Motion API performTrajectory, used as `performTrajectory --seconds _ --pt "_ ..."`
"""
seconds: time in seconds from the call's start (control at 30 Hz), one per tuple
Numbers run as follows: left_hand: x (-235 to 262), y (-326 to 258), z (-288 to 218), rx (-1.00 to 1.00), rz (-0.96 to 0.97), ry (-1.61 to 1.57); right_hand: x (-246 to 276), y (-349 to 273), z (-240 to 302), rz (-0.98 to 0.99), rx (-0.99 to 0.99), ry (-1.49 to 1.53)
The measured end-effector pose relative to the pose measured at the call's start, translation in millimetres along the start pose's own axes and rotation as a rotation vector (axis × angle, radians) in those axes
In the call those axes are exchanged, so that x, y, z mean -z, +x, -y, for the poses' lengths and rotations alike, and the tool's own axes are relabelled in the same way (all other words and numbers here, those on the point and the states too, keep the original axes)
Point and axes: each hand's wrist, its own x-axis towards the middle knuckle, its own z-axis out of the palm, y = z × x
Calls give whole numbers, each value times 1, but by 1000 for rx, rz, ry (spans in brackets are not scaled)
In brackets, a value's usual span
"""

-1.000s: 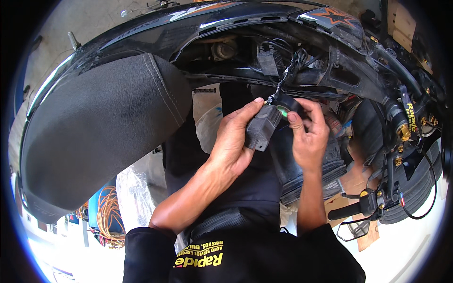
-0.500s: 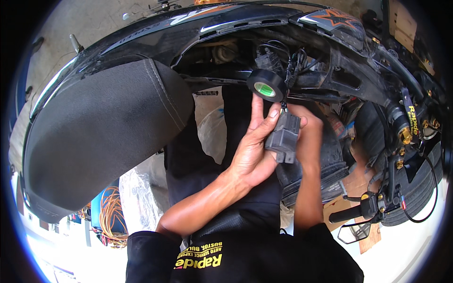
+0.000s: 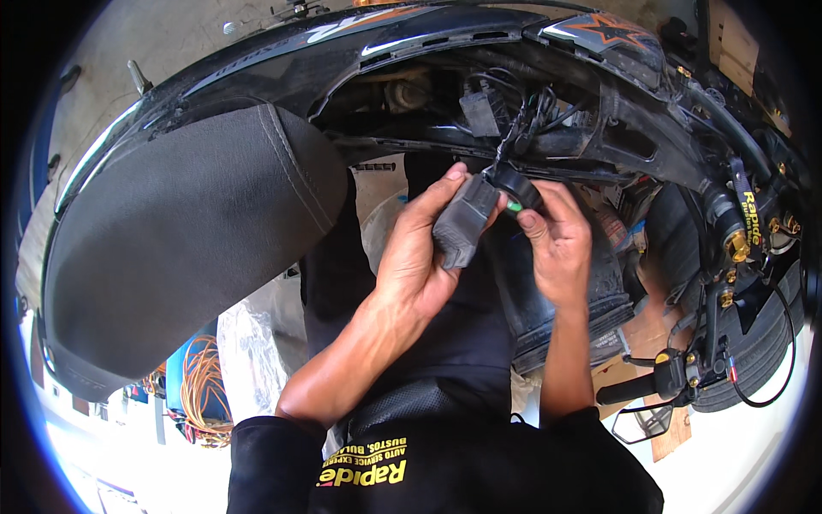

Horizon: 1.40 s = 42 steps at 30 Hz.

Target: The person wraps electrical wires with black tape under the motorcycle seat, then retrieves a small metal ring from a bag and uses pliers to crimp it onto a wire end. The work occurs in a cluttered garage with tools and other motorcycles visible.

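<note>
Both our hands work just below the motorcycle frame (image 3: pixel 479 77): our left hand (image 3: pixel 419 257) is clamped around a grey connector block (image 3: pixel 463 221), our right hand (image 3: pixel 556 244) pinches a black tape roll (image 3: pixel 516 187) touching the block's top.

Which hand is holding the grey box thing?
The left hand holds the grey box. The right hand pinches the black tape roll instead.
</note>
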Motion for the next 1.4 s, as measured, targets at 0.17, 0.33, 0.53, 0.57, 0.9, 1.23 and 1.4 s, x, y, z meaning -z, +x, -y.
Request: performTrajectory --seconds 0.17,0.33,0.53,0.57,0.9,1.23,1.4 --pt "-4 -7 28 234 23 -796 -38 -2 -51 -7 -85 406" --pt "-24 -20 43 477 193 -1081 -39 -6 -63 17 -33 218" --pt "-3 -12 53 16 246 -232 -10 3 -89 104 -60 151" --pt "-4 -12 49 -29 218 -180 -7 8 -61 52 -73 124" --pt "1 5 29 -585 5 661 -23 14 58 -122 1 -438" --pt "-6 -2 13 145 -197 -436 -22 7 -27 189 -193 495" --pt "1 -2 16 237 -83 -555 -36 10 -39 137 -228 482"
